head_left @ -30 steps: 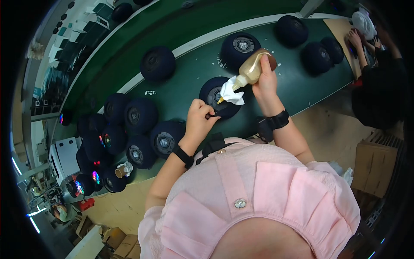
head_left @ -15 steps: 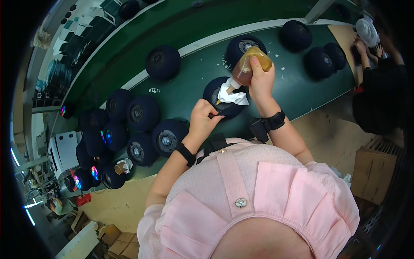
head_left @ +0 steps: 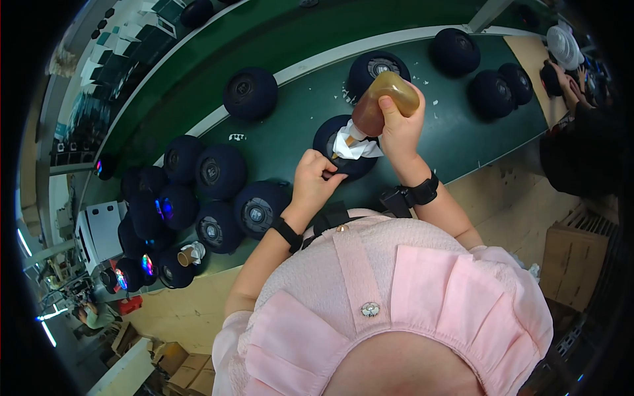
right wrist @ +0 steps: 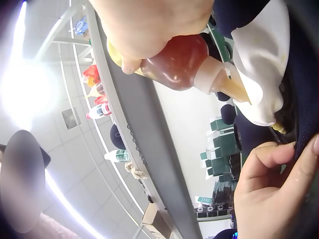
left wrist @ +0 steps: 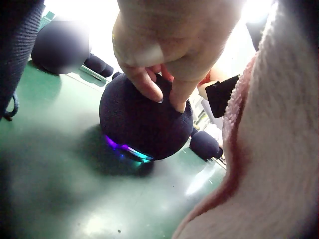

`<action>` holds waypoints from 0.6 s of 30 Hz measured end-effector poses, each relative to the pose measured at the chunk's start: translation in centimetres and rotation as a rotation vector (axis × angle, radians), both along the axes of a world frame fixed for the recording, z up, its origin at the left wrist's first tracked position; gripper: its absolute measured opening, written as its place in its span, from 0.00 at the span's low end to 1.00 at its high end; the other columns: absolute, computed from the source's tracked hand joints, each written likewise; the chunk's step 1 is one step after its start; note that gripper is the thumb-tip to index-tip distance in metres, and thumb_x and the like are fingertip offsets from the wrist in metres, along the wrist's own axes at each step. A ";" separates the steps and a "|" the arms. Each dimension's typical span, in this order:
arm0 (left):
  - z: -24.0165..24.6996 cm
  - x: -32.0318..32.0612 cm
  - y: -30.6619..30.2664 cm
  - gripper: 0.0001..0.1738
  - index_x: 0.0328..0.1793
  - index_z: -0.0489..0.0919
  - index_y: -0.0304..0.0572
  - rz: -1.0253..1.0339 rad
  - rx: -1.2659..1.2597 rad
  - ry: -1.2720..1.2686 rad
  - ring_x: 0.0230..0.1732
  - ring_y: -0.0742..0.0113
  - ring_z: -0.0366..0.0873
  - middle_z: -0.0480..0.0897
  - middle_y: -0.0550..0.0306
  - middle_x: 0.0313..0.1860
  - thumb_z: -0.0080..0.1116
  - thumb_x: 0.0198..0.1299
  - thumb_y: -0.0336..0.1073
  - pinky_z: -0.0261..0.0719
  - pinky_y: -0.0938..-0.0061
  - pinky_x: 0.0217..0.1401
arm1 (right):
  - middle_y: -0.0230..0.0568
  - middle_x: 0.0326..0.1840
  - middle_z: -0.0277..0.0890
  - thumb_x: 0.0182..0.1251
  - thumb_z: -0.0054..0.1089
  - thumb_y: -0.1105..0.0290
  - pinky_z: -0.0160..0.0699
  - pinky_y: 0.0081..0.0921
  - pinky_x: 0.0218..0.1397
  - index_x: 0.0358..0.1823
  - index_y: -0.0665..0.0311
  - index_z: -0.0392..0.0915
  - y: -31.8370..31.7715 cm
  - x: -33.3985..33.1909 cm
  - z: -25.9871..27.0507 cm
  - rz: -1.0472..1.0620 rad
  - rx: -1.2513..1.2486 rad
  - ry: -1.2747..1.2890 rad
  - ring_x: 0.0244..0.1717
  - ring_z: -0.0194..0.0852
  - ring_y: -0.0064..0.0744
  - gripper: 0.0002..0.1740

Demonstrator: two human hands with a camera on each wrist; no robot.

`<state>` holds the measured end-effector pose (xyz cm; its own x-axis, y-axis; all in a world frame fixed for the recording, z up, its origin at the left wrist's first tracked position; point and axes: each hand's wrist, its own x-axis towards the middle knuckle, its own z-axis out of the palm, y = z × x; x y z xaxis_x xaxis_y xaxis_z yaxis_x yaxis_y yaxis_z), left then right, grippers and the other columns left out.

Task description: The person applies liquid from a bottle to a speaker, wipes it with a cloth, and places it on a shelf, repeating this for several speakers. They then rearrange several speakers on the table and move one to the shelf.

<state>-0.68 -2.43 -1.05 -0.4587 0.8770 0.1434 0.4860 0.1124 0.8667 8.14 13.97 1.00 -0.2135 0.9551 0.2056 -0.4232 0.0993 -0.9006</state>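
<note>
A round speaker point(head_left: 323, 137) in dark navy fabric sits on the green table. Its lower edge glows purple and cyan in the left wrist view. My left hand point(head_left: 312, 181) pinches the edge of the speaker's fabric cover point(right wrist: 305, 94) between thumb and fingers. In my right hand point(head_left: 404, 129) is a squeeze bottle point(head_left: 371, 109) of amber-brown liquid, tipped nozzle-down over the speaker. White tissue point(head_left: 355, 146) is wrapped round the nozzle. Its yellowish tip point(right wrist: 279, 128) pokes out at the rim beside my left fingertips.
More round speakers point(head_left: 257, 210) crowd the table's left side, some lit in colours. Others point(head_left: 454, 53) stand along the back and right. A cardboard roll with tissue point(head_left: 187, 256) lies near the front left edge. Another person's arms point(head_left: 569, 86) work at the far right.
My right hand has tipped the bottle more steeply, and the brown liquid has run down toward the nozzle. My left hand keeps its pinch on the cover's edge, nearly in place.
</note>
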 end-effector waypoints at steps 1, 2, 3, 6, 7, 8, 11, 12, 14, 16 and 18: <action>-0.2 -0.1 -0.1 0.15 0.24 0.73 0.34 -0.001 -0.010 0.004 0.25 0.70 0.72 0.69 0.56 0.30 0.71 0.35 0.23 0.75 0.80 0.26 | 0.40 0.47 0.71 0.53 0.69 0.64 0.71 0.24 0.53 0.54 0.68 0.60 0.3 0.1 -0.2 -0.017 0.000 -0.033 0.47 0.70 0.27 0.32; -0.3 -0.1 -0.1 0.15 0.25 0.73 0.33 -0.001 -0.020 0.008 0.25 0.70 0.72 0.69 0.55 0.31 0.72 0.34 0.24 0.76 0.80 0.26 | 0.40 0.47 0.71 0.53 0.69 0.64 0.71 0.24 0.53 0.54 0.68 0.60 0.4 0.3 -0.3 -0.018 0.000 -0.033 0.47 0.70 0.27 0.32; -0.3 -0.1 -0.1 0.15 0.25 0.73 0.33 -0.002 -0.020 0.009 0.25 0.70 0.72 0.69 0.55 0.31 0.72 0.34 0.24 0.76 0.80 0.26 | 0.40 0.47 0.70 0.53 0.69 0.64 0.71 0.24 0.52 0.54 0.68 0.61 0.6 0.5 -0.3 -0.046 -0.021 -0.050 0.47 0.70 0.27 0.32; -0.3 0.0 -0.1 0.15 0.26 0.73 0.33 -0.006 -0.018 -0.001 0.26 0.70 0.73 0.69 0.56 0.32 0.72 0.35 0.24 0.76 0.80 0.26 | 0.41 0.48 0.70 0.55 0.67 0.63 0.71 0.23 0.52 0.53 0.69 0.61 1.6 1.0 -1.1 -0.056 -0.107 -0.017 0.48 0.70 0.26 0.30; -0.6 0.0 -0.2 0.15 0.27 0.74 0.34 -0.007 0.005 0.006 0.26 0.70 0.73 0.69 0.55 0.32 0.72 0.35 0.24 0.76 0.80 0.27 | 0.40 0.48 0.70 0.57 0.65 0.62 0.71 0.24 0.52 0.54 0.68 0.61 2.0 1.3 -1.4 0.005 -0.175 0.043 0.47 0.70 0.27 0.29; -0.7 0.0 -0.2 0.15 0.28 0.74 0.34 -0.008 0.029 0.014 0.25 0.70 0.74 0.69 0.55 0.32 0.71 0.36 0.24 0.76 0.81 0.27 | 0.39 0.48 0.70 0.59 0.63 0.61 0.72 0.25 0.52 0.54 0.67 0.61 2.4 1.5 -1.6 0.067 -0.243 0.104 0.47 0.70 0.28 0.28; -0.4 0.2 -0.1 0.16 0.31 0.75 0.35 -0.018 0.031 0.060 0.24 0.69 0.73 0.70 0.55 0.32 0.71 0.36 0.25 0.75 0.80 0.27 | 0.39 0.48 0.70 0.63 0.58 0.57 0.74 0.30 0.52 0.55 0.64 0.61 2.7 1.7 -1.4 -0.007 -0.547 0.207 0.48 0.71 0.31 0.26; -0.3 0.2 -0.1 0.16 0.31 0.75 0.35 -0.020 0.032 0.064 0.24 0.69 0.73 0.70 0.55 0.32 0.71 0.36 0.25 0.75 0.80 0.27 | 0.39 0.48 0.70 0.63 0.58 0.57 0.74 0.30 0.52 0.55 0.64 0.61 2.8 1.9 -1.5 -0.008 -0.546 0.211 0.48 0.71 0.31 0.26; 0.3 0.3 -0.1 0.16 0.33 0.76 0.36 -0.035 0.017 0.152 0.24 0.69 0.72 0.71 0.55 0.29 0.71 0.36 0.26 0.72 0.78 0.27 | 0.45 0.51 0.68 0.65 0.51 0.51 0.75 0.44 0.52 0.56 0.63 0.60 3.2 2.4 -1.9 0.044 -0.867 0.323 0.50 0.70 0.45 0.27; 1.5 0.4 0.0 0.15 0.33 0.76 0.37 -0.040 0.043 0.195 0.24 0.68 0.72 0.71 0.56 0.28 0.70 0.37 0.27 0.71 0.77 0.26 | 0.46 0.51 0.67 0.65 0.50 0.50 0.74 0.50 0.53 0.57 0.60 0.59 3.3 2.8 -1.5 0.060 -0.912 0.354 0.51 0.69 0.47 0.28; 2.5 0.1 0.5 0.14 0.33 0.77 0.38 -0.045 0.070 0.238 0.24 0.68 0.71 0.72 0.57 0.26 0.69 0.38 0.28 0.70 0.77 0.26 | 0.39 0.52 0.69 0.64 0.51 0.49 0.72 0.42 0.54 0.56 0.58 0.62 3.2 3.1 -1.0 0.045 -0.988 0.333 0.52 0.70 0.39 0.27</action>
<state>-0.63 -1.88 1.44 -0.3657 0.8798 0.3038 0.6805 0.0301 0.7321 11.23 17.20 -0.04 -0.3288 0.7229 -0.6077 -0.6505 -0.6399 -0.4092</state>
